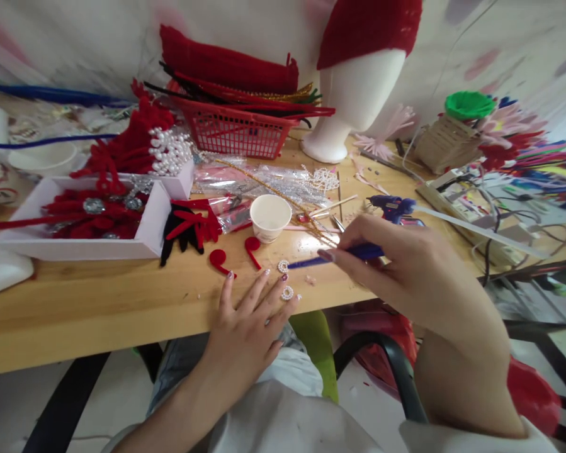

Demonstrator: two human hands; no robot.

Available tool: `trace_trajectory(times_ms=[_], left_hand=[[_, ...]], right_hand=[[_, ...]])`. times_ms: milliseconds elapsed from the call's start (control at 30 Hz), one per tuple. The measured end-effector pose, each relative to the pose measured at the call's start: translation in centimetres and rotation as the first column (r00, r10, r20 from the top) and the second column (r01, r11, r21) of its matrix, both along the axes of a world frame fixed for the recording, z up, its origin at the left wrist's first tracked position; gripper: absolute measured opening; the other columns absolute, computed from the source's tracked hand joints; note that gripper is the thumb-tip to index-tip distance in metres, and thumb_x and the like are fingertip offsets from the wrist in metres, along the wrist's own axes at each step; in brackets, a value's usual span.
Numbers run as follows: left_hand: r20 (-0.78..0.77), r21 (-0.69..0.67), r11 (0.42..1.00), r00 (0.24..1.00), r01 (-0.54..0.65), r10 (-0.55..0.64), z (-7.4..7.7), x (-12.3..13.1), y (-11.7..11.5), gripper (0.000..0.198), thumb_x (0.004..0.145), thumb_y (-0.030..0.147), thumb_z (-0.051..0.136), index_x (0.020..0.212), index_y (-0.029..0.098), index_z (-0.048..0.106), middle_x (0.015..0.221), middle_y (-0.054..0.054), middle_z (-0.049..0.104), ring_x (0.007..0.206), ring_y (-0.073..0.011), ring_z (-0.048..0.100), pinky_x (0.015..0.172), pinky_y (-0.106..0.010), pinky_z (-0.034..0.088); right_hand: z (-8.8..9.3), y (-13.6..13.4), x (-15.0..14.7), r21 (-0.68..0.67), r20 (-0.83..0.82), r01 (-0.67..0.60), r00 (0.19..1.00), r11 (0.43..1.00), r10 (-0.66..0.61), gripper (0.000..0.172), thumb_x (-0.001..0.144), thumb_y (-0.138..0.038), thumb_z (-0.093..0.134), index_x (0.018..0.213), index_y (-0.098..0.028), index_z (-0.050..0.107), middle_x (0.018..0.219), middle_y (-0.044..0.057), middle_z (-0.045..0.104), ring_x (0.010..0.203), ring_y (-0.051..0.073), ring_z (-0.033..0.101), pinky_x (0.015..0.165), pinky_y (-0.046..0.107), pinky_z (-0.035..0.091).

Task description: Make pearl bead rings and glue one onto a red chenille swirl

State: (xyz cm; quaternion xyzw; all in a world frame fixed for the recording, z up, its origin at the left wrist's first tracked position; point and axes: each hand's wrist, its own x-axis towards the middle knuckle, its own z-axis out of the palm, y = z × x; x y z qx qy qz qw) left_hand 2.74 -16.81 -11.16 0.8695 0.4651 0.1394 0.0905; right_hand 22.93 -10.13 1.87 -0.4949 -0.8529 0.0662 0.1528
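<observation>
My right hand [405,270] pinches a pair of blue tweezers [306,260], whose tips reach a small ring of white pearls [283,267]. My left hand [245,330] rests palm down at the table's front edge, fingers spread. By its fingertips is a second pearl ring [287,292]. Just beyond that hand lie two curled red pieces, one on the left [218,258] and one on the right [252,244]. A white paper cup [270,217] stands behind them.
A blue glue gun [391,206] lies beyond my right hand. At left, a white box [82,249] holds red fuzzy pieces. Behind are a red basket [238,129] and a white foam head [358,94] with a red cap. A power strip [481,242] with cables lies at right.
</observation>
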Motion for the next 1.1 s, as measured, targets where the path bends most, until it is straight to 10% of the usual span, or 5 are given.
trace_trajectory(times_ms=[233,400,533,833,1100], left_hand=[[0.089,0.141,0.990,0.996,-0.021,0.009,-0.7,-0.2,0.0,0.051,0.085,0.046,0.067,0.133,0.034,0.055,0.151,-0.004,0.050,0.137,-0.0324,0.045,0.116,-0.061,-0.006],[0.325,0.237,0.966,0.945,-0.107,0.025,-0.1,0.3,0.3,0.031,0.095,0.027,0.056,0.124,0.022,0.063,0.125,-0.008,0.070,0.113,-0.0246,0.062,0.106,-0.045,0.031],[0.466,0.266,0.943,0.883,-0.201,0.057,0.4,-0.5,1.2,0.022,0.092,0.014,0.058,0.112,0.020,0.066,0.097,-0.004,0.074,0.089,-0.0194,0.063,0.090,-0.036,0.042],[0.307,0.271,0.756,0.798,-0.595,0.518,-0.5,-5.9,4.0,0.028,0.095,0.035,0.056,0.116,0.018,0.062,0.099,-0.009,0.065,0.092,-0.0266,0.060,0.082,-0.041,0.048],[0.433,0.045,0.788,0.722,-0.615,0.539,-0.5,-4.8,4.5,0.007,0.090,0.027,0.060,0.091,0.021,0.063,0.092,-0.007,0.069,0.088,-0.0257,0.063,0.078,-0.042,0.051]], right_hand=[[-6.4,0.0,1.0,0.027,-0.282,0.391,0.886,0.920,-0.368,0.029,0.100,-0.026,0.040,0.119,-0.019,0.060,0.100,0.010,0.068,0.092,0.023,0.064,0.076,0.032,0.046],[-10.2,0.7,0.5,0.069,-0.217,0.402,0.899,0.913,-0.380,0.035,0.097,-0.021,0.040,0.123,-0.019,0.062,0.107,0.016,0.060,0.098,0.029,0.059,0.083,0.044,0.047],[-11.0,-0.6,0.1,0.208,-0.255,0.397,0.904,0.894,-0.343,0.021,0.095,-0.026,0.050,0.108,-0.022,0.066,0.111,0.015,0.059,0.106,0.032,0.054,0.087,0.049,0.045],[-14.3,-3.8,-1.4,-0.087,-0.391,0.200,0.894,0.976,-0.218,0.017,0.091,-0.041,0.062,0.086,-0.026,0.068,0.104,0.008,0.063,0.095,0.026,0.059,0.080,0.040,0.049],[-12.2,-2.6,-0.8,-0.261,-0.541,0.144,0.797,0.955,-0.268,0.017,0.091,-0.035,0.061,0.079,-0.023,0.063,0.086,0.006,0.067,0.083,0.023,0.064,0.071,0.033,0.053]])
